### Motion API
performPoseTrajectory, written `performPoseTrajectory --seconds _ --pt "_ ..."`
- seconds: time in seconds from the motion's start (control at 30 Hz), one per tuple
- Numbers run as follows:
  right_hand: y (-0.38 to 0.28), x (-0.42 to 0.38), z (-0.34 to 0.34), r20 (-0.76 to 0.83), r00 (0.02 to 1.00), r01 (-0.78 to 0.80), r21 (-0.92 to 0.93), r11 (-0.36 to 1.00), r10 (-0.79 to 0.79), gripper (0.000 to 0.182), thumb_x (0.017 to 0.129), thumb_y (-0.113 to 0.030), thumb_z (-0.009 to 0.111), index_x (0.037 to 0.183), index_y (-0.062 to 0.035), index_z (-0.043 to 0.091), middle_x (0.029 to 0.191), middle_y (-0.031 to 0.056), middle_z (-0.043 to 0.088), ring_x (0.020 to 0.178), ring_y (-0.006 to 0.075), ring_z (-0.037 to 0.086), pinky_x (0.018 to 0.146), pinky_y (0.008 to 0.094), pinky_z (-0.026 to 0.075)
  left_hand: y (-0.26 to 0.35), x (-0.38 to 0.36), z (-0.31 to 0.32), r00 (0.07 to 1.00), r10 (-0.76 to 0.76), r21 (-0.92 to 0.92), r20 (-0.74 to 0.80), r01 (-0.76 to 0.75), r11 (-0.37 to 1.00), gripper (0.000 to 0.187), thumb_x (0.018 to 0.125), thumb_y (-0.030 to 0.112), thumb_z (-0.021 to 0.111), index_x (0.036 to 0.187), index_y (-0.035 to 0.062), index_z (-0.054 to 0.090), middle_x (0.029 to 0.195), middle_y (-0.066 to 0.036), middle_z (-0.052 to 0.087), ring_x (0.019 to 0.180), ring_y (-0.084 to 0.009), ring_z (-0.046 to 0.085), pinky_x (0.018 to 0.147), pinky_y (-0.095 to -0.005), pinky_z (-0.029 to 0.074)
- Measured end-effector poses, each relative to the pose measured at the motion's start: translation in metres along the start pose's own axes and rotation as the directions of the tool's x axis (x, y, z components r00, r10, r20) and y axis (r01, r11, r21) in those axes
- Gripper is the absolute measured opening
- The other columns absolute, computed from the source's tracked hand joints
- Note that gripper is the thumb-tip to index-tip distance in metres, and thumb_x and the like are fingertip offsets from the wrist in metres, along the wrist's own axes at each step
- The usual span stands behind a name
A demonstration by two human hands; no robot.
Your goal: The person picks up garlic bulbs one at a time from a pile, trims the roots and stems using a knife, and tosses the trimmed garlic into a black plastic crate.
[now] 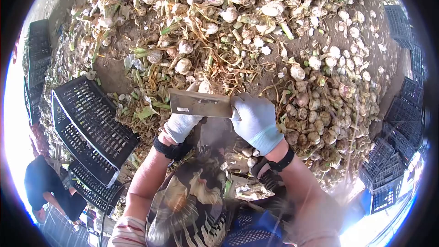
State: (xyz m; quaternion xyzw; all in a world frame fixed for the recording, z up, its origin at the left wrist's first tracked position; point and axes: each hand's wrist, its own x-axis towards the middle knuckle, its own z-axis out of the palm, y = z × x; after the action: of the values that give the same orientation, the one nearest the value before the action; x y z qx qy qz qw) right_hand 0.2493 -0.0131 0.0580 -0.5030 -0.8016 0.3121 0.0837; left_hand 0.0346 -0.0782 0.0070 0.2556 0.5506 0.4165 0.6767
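A wide metal blade [201, 104] lies across the space in front of me, with a small white label near its left end. My right hand [255, 118], in a pale glove, is closed at the blade's right end. Partly behind the blade, my left hand [183, 122], gloved too, is near a garlic bulb [206, 87] that shows just above the blade's upper edge. The left fingers are mostly hidden by the blade. Dry stems and roots [228, 64] lie beyond both hands.
Loose garlic bulbs [315, 114] are heaped on the right, and more garlic with stalks [183, 9] spreads ahead. Black crates [91, 123] stand at the left. Other crates [388, 164] line the right edge. A person [45, 183] is at the lower left.
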Motion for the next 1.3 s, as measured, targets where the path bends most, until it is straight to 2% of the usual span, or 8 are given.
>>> performPoseTrajectory --seconds 0.37,0.47,0.6,0.63,0.93,1.07,1.13,1.3 --pt "0.012 -0.007 0.019 -0.021 0.999 0.039 0.010 0.999 -0.039 0.005 0.079 -0.017 0.064 0.079 -0.0115 0.065 0.071 0.0082 0.063 0.064 0.0306 0.064 0.059 0.0435 0.050 0.015 0.007 -0.023 0.976 0.043 0.332 0.212 -0.113 0.937 0.083 0.076 0.024 0.083 0.138 -0.0102 0.040 0.117 -0.010 0.067 0.105 -0.0143 0.062 0.093 -0.0329 0.051" --pt "0.011 -0.009 0.035 -0.081 0.996 0.037 0.081 0.996 -0.031 0.005 0.079 -0.016 0.064 0.078 -0.0114 0.065 0.071 0.0085 0.063 0.064 0.0310 0.064 0.059 0.0434 0.050 0.031 -0.002 -0.007 0.992 -0.019 -0.015 0.128 0.021 1.000 0.080 0.075 0.022 0.082 0.137 -0.0113 0.042 0.119 -0.011 0.066 0.105 -0.0144 0.062 0.093 -0.0325 0.051" --pt "0.002 -0.003 0.024 -0.030 0.995 0.098 0.045 0.994 -0.097 0.008 0.079 -0.018 0.065 0.076 -0.0106 0.064 0.068 0.0084 0.062 0.062 0.0309 0.064 0.057 0.0433 0.049 -0.005 0.000 -0.025 0.976 0.193 0.342 0.100 -0.216 0.915 0.079 0.080 0.024 0.081 0.138 -0.0104 0.041 0.129 -0.015 0.060 0.115 -0.0147 0.056 0.098 -0.0327 0.048" --pt "0.001 -0.001 0.019 -0.021 0.994 0.105 0.032 0.994 -0.104 0.009 0.078 -0.018 0.066 0.075 -0.0104 0.063 0.067 0.0083 0.061 0.061 0.0303 0.063 0.057 0.0426 0.049 -0.004 -0.005 -0.032 0.999 -0.003 0.048 0.037 0.001 0.999 0.076 0.081 0.023 0.078 0.138 -0.0100 0.042 0.131 -0.015 0.058 0.118 -0.0149 0.054 0.099 -0.0318 0.046" --pt "-0.014 0.000 0.005 0.004 0.995 0.103 0.006 0.995 -0.103 0.010 0.074 -0.012 0.066 0.083 -0.0095 0.066 0.069 0.0088 0.061 0.062 0.0324 0.062 0.058 0.0431 0.048 0.006 -0.009 -0.034 0.974 0.183 0.215 0.137 -0.210 0.954 0.084 0.085 0.025 0.076 0.149 -0.0069 0.030 0.141 -0.014 0.050 0.124 -0.0166 0.051 0.105 -0.0345 0.043" --pt "-0.013 -0.001 0.006 0.063 0.991 0.122 -0.009 0.992 -0.122 0.014 0.073 -0.012 0.066 0.087 -0.0089 0.067 0.070 0.0089 0.062 0.064 0.0321 0.063 0.060 0.0432 0.049 0.065 -0.005 -0.001 0.957 -0.291 -0.027 -0.022 0.290 0.957 0.066 0.086 0.020 0.073 0.139 -0.0082 0.044 0.121 -0.013 0.062 0.106 -0.0150 0.058 0.091 -0.0317 0.049" --pt "-0.008 -0.002 0.008 0.033 0.986 0.161 -0.009 0.987 -0.161 0.008 0.075 -0.015 0.067 0.081 -0.0103 0.065 0.069 0.0076 0.061 0.061 0.0308 0.062 0.058 0.0423 0.048 0.068 -0.002 -0.002 0.954 0.159 0.477 0.254 -0.266 0.838 0.048 0.084 0.018 0.073 0.121 -0.0073 0.055 0.101 -0.009 0.063 0.091 -0.0118 0.055 0.081 -0.0313 0.050" --pt "0.008 -0.005 0.028 -0.045 0.991 0.124 0.033 0.992 -0.122 0.014 0.074 -0.009 0.067 0.088 -0.0095 0.067 0.077 0.0095 0.066 0.063 0.0330 0.063 0.056 0.0438 0.049 0.053 0.018 -0.013 0.925 0.017 0.559 0.381 -0.245 0.792 0.048 0.078 0.020 0.076 0.116 -0.0029 0.059 0.087 -0.010 0.065 0.080 -0.0109 0.058 0.069 -0.0322 0.049"
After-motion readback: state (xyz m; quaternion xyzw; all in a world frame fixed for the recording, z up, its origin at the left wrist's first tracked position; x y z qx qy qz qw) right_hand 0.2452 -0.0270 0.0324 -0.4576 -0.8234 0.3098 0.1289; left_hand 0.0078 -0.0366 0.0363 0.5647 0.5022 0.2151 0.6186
